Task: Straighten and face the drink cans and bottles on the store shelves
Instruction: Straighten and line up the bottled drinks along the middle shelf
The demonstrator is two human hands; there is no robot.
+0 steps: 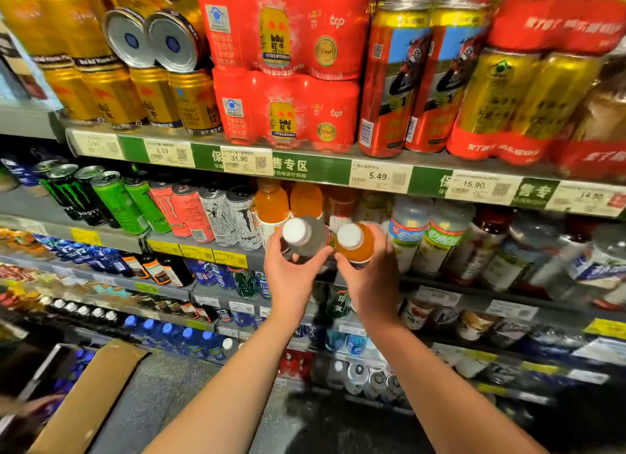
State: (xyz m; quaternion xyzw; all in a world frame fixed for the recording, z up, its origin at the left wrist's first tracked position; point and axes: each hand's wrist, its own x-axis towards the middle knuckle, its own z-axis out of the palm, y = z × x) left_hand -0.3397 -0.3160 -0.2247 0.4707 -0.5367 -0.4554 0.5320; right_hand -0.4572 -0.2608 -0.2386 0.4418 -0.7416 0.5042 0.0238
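Observation:
My left hand (292, 274) grips a clear-grey bottle (310, 238) with a white cap, tilted toward me at the front of the second shelf. Beside it my right hand (371, 277) holds an orange drink bottle (359, 243) with a white cap, also leaning forward. The two bottles touch side by side. Behind them stand more orange bottles (272, 204). To the left is a row of tall energy drink cans (189, 209) in black, green, coral and white. To the right stand pale bottles with blue and green labels (426, 233).
The top shelf holds gold cans (152, 96), two of them lying on their sides, red multipacks (288, 108) and tall red cans (389, 81). A shelf edge with price tags (377, 176) runs overhead. Lower shelves carry small bottles and cans. A cardboard box (91, 396) sits at lower left.

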